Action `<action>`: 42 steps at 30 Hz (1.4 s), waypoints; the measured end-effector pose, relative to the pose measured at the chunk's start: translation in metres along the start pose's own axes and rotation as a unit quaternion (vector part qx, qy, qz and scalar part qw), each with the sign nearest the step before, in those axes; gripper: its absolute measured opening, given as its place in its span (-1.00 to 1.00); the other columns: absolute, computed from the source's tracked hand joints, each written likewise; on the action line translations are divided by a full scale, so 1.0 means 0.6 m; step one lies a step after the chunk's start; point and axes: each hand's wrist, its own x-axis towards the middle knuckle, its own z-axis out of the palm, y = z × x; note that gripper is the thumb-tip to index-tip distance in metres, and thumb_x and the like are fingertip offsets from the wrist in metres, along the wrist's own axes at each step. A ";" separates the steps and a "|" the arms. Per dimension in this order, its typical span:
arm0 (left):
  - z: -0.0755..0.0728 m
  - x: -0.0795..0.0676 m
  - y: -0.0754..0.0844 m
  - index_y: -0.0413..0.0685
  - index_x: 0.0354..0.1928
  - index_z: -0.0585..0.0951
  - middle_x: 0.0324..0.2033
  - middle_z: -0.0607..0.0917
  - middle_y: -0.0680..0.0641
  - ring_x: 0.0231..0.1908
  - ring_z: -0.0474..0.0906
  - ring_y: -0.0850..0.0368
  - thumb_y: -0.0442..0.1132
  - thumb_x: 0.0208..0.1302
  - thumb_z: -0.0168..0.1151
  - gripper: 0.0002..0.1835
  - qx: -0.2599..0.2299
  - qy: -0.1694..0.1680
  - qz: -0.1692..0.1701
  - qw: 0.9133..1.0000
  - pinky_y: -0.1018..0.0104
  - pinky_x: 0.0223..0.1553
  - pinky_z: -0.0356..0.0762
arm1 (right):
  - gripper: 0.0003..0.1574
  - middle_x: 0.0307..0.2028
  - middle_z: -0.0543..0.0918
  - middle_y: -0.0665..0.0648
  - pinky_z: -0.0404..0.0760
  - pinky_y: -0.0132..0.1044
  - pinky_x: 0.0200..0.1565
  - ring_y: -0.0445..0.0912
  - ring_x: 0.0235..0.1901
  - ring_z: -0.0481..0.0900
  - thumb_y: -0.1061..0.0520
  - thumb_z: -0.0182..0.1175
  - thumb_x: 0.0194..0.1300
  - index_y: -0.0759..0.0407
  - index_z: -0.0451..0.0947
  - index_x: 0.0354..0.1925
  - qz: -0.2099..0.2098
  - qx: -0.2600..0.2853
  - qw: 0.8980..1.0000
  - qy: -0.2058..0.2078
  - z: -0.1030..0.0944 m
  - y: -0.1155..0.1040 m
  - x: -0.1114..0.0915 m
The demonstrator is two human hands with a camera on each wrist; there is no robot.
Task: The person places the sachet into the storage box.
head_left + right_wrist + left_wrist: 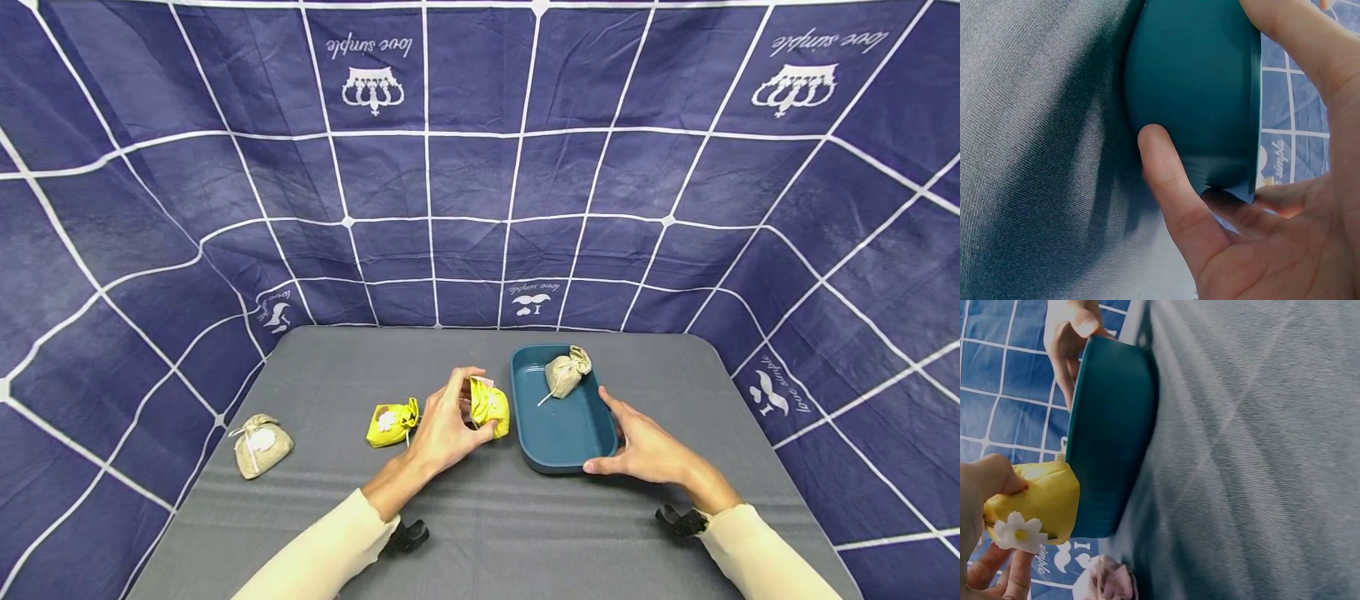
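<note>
Head view: hands apart, and our left hand (441,432) is pinching a small yellow cloth pouch (491,410) just beside a deep teal rounded-rectangle tray (573,433). Our right hand (647,448) grips the tray's right side. We've got a beige cloth pouch (562,377) sitting inside, toward the far end.

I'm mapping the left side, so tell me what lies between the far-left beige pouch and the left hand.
A yellow pouch lies between the beige pouch and the left hand, nearer the hand; the head view shows it.
</note>
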 end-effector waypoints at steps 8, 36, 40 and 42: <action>0.004 0.019 0.011 0.00 0.58 0.48 0.03 0.89 -0.15 -0.18 0.86 0.08 -0.31 0.14 0.79 -0.02 0.007 0.019 0.011 1.000 0.11 -0.15 0.92 | 0.78 0.19 0.67 0.26 0.60 -0.30 -0.09 -0.17 -0.15 0.55 -0.36 0.80 0.14 0.47 0.02 0.83 0.001 0.006 1.000 0.001 0.000 0.000 -0.001; 0.025 0.111 0.058 0.10 0.44 0.64 0.04 0.96 -0.14 -0.06 0.94 0.03 -0.23 0.28 0.78 -0.27 -0.005 0.035 0.063 0.997 0.16 -0.01 0.91 | 0.79 0.60 0.52 0.56 0.71 0.27 0.37 0.18 0.31 0.70 -0.41 0.79 0.12 0.49 0.06 0.81 -0.005 -0.011 1.000 0.009 0.000 0.001 -0.002; 0.034 0.125 0.062 0.10 0.49 0.62 0.04 0.96 -0.15 -0.03 0.94 0.03 -0.22 0.30 0.77 -0.24 -0.004 0.031 0.061 0.998 0.19 0.00 0.90 | 0.79 0.61 0.51 0.57 0.69 0.30 0.39 0.18 0.32 0.70 -0.41 0.79 0.13 0.49 0.06 0.82 -0.006 -0.012 1.000 0.010 0.000 0.000 -0.001; 0.039 0.131 0.062 0.09 0.52 0.62 0.04 0.95 -0.17 -0.05 0.93 0.01 -0.21 0.31 0.76 -0.23 -0.001 0.030 0.058 0.998 0.19 0.01 0.90 | 0.78 0.61 0.52 0.56 0.70 0.29 0.37 0.17 0.28 0.70 -0.41 0.79 0.13 0.49 0.06 0.81 -0.007 -0.013 1.000 0.010 -0.001 0.000 -0.001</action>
